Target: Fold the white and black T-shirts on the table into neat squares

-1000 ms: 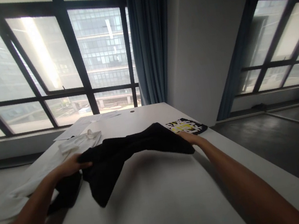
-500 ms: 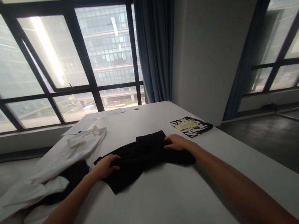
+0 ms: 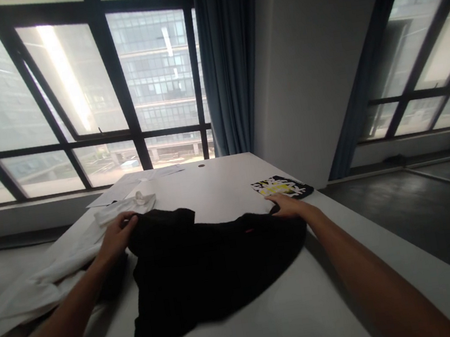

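Over the white tabletop (image 3: 227, 185) there is one black garment (image 3: 219, 271), with one folded printed cloth (image 3: 281, 187) beyond the right hand (image 3: 287, 206) and one heap of white clothing (image 3: 55, 278), its pieces uncountable, beside the left forearm. The two hands are well apart, the left hand (image 3: 117, 235) pinching the garment's far left corner, the right gripping its far right edge; the fabric spans between them and spreads nearer.

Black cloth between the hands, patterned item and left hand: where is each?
Black cloth (image 3: 219, 271), head view: middle of its spread fabric.
Patterned item (image 3: 282, 186), head view: its printed face.
Left hand (image 3: 114, 237), head view: back of the hand.
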Demonstrator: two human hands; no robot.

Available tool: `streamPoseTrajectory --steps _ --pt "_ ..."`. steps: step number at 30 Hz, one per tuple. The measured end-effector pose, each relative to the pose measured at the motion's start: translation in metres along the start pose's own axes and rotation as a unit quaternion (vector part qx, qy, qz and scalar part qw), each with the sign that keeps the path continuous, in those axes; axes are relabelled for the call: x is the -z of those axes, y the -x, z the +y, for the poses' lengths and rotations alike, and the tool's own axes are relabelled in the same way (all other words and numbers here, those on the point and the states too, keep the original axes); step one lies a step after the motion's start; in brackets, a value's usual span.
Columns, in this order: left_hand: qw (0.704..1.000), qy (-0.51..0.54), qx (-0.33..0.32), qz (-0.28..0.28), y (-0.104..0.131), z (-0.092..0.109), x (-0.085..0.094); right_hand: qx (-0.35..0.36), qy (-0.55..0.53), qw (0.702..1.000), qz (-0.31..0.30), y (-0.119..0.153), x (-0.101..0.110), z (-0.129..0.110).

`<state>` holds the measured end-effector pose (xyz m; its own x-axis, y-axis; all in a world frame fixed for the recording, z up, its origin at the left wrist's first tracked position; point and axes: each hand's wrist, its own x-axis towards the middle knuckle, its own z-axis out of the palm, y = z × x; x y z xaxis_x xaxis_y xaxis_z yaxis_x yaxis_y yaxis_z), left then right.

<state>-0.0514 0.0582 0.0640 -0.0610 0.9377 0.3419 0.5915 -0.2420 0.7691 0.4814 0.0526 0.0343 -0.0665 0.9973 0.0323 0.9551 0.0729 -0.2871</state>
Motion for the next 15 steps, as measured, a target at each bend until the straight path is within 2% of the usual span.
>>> streamPoseTrajectory --steps 1,3,5,7,9,11,12,13,14,15 --pt "0.999 -0.02 -0.017 -0.027 0.003 0.002 -0.009 0.026 -0.004 0.998 -0.062 0.0 -0.005 -0.008" --pt "0.986 -0.083 -0.078 -0.124 0.014 0.004 -0.028 0.007 0.019 0.99 -0.141 0.0 -0.014 -0.022" --pt "0.944 -0.169 -0.131 -0.251 0.03 0.007 -0.044 -0.024 0.047 0.984 -0.168 0.002 -0.019 -0.034" --pt "0.893 -0.248 -0.143 -0.346 0.047 0.012 -0.055 -0.033 0.058 0.98 -0.188 0.004 -0.02 -0.043" --pt "0.868 -0.288 -0.138 -0.381 0.06 0.02 -0.06 -0.034 0.056 0.968 -0.243 0.003 -0.016 -0.053" --pt "0.867 -0.283 -0.153 -0.379 0.067 0.029 -0.061 -0.049 0.079 0.95 -0.299 0.0 -0.008 -0.066" --pt "0.868 -0.277 -0.165 -0.379 0.068 0.035 -0.058 -0.05 0.104 0.946 -0.304 -0.003 -0.002 -0.075" --pt "0.867 -0.272 -0.178 -0.379 0.068 0.041 -0.053 -0.044 0.131 0.951 -0.277 -0.007 0.005 -0.086" --pt "0.866 -0.271 -0.19 -0.375 0.065 0.049 -0.046 -0.03 0.154 0.964 -0.216 -0.012 0.012 -0.099" --pt "0.868 -0.278 -0.198 -0.361 0.061 0.057 -0.035 -0.008 0.164 0.979 -0.124 -0.018 0.019 -0.112"
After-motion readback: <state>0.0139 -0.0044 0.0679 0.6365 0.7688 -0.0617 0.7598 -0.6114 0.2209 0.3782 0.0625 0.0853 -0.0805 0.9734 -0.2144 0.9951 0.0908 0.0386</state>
